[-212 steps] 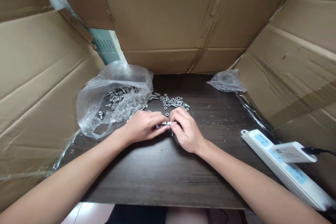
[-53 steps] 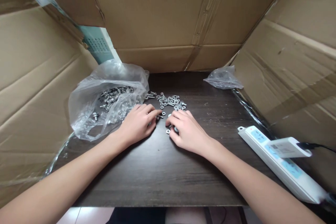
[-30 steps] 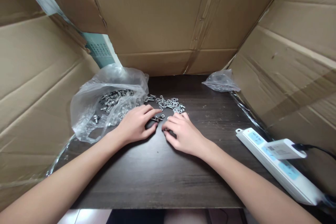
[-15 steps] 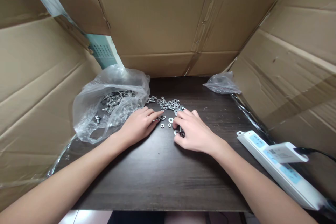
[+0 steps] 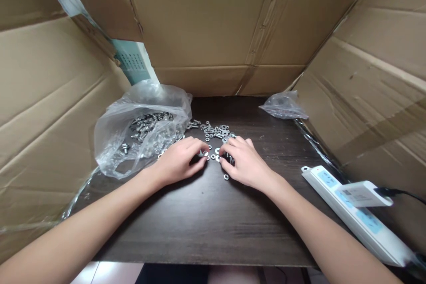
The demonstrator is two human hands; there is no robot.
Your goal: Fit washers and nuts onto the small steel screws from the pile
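My left hand [image 5: 179, 162] rests on the dark table [image 5: 206, 222] with its fingers curled. Thumb and forefinger pinch a small metal bolt [image 5: 201, 153]. My right hand [image 5: 245, 163] lies just opposite with fingers bent down over small dark metal parts I cannot make out. Between the two sets of fingertips lie a few loose washers [image 5: 213, 156]. A single nut [image 5: 226, 177] sits just below my right thumb. Just beyond the hands is a heap of nuts and washers [image 5: 216, 131].
A clear plastic bag of bolts [image 5: 140, 135] lies open at the left. A small crumpled bag [image 5: 282, 105] sits at the back right. A white power strip [image 5: 353, 213] with a plugged adapter [image 5: 364, 187] lies at the right. Cardboard walls [image 5: 213, 22] enclose the table.
My left fingers have curled in round the bolt. My right hand has drawn back a little toward the left hand, leaving a nut bare on the table by its thumb.
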